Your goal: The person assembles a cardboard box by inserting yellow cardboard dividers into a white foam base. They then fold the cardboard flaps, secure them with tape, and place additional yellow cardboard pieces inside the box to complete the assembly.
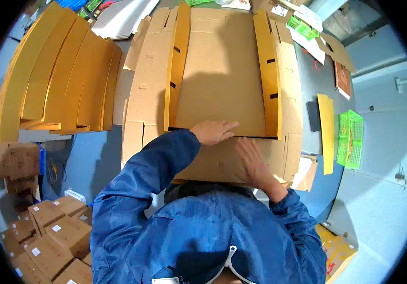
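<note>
A large flat brown cardboard sheet (220, 94) lies on the bench in front of me. Along its left and right sides stand two raised orange-yellow strips (180, 57), each with small dark slots. My left hand (210, 132) rests at the fold of the near edge, fingers stretched to the right. Just beside it, my right hand (254, 163) lies palm-down on the near flap (213, 158), its fingers extended toward the fold. Neither hand grips anything. A dark line shows along the fold near the fingertips.
At the left several orange-yellow panels (59, 71) stand in a row. Brown cartons (52, 236) are piled at the lower left. On the right are a green plastic basket (350, 139), a yellow strip (325, 132) and a dark flat piece (313, 116). White sheets (124, 18) lie at the far left.
</note>
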`<state>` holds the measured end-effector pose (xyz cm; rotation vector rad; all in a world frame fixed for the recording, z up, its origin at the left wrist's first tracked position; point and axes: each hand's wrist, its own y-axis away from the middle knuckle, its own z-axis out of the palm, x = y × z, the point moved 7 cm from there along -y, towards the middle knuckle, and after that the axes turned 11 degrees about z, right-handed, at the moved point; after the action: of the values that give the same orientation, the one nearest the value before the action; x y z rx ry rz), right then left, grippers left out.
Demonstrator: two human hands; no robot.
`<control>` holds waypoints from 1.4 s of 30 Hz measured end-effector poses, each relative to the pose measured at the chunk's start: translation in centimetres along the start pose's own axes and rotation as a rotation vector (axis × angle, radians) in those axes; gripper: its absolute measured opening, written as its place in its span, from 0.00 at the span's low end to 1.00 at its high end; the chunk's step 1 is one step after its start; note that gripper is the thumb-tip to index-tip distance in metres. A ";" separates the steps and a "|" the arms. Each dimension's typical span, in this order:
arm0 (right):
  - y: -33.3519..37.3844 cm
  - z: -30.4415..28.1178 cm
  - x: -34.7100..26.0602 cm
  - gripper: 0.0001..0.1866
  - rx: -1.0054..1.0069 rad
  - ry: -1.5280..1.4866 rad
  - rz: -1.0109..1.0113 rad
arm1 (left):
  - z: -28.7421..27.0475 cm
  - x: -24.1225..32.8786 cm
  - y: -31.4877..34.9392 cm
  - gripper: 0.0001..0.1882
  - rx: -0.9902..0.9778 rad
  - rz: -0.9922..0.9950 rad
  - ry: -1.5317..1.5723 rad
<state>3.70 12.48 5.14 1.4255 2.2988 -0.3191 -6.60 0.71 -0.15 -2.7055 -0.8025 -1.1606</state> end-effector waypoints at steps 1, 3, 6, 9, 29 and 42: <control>2.0 1.2 -0.9 0.40 -0.136 0.057 0.003 | 0.1 0.1 -0.3 0.25 -0.049 0.020 0.027; 3.7 3.5 -1.3 0.35 -0.228 0.192 -0.002 | 0.4 0.0 -0.6 0.26 -0.155 0.010 0.063; 4.8 6.0 -0.7 0.29 -0.137 0.320 -0.017 | 0.6 0.0 -1.0 0.26 -0.125 0.052 0.101; 4.8 5.1 -1.4 0.24 -0.105 0.204 -0.026 | 2.6 -0.5 -1.0 0.24 -0.248 0.124 0.341; -8.9 2.9 7.7 0.15 -0.806 -0.676 0.617 | -3.2 2.8 14.0 0.27 0.384 -0.017 -0.276; 2.5 -0.2 3.7 0.24 0.003 0.461 0.143 | -3.2 -1.5 12.7 0.34 0.135 0.073 -0.515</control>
<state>4.49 16.62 3.65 1.8052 2.5204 0.0580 -3.19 -11.75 2.61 -2.9152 -0.7864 -0.3713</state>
